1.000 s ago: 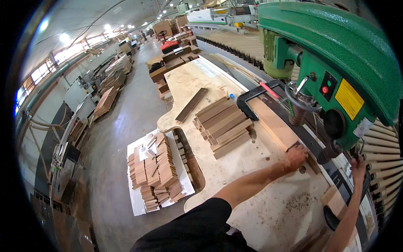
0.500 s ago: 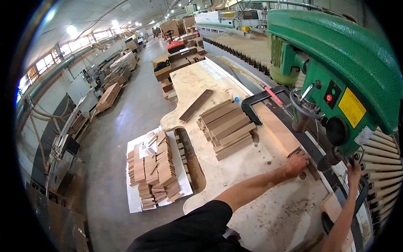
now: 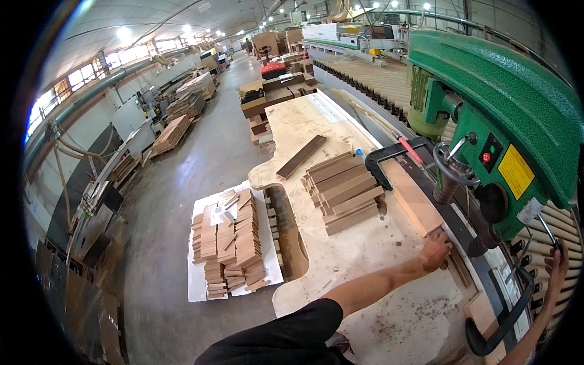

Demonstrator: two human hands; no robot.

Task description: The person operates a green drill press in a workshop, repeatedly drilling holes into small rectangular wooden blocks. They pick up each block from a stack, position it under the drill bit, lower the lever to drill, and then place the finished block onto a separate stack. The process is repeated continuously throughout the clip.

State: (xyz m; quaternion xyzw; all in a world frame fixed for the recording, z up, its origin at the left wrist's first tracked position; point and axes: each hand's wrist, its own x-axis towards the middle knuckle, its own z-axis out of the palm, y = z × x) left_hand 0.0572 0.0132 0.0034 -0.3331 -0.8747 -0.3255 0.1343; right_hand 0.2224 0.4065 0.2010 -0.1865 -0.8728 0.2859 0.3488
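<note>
My left hand is closed on a narrow brown wooden strip on the pale worktable, at the end of a lighter wooden board. Just right of it is the lower spindle of a green drill press. At the far right, my right hand has its fingers curled round the dark-ended feed lever of the press. Whether the spindle touches the strip I cannot tell.
A stack of brown wooden strips and one loose strip lie on the table. Black clamps stand along the board line, one near my right forearm. A pallet of wooden pieces sits on the floor left; rollers run behind the press.
My right hand has moved outward to the right, and the lever now sticks out from the press with it. The left hand stays by the board's end. The whole view has shifted slightly.
</note>
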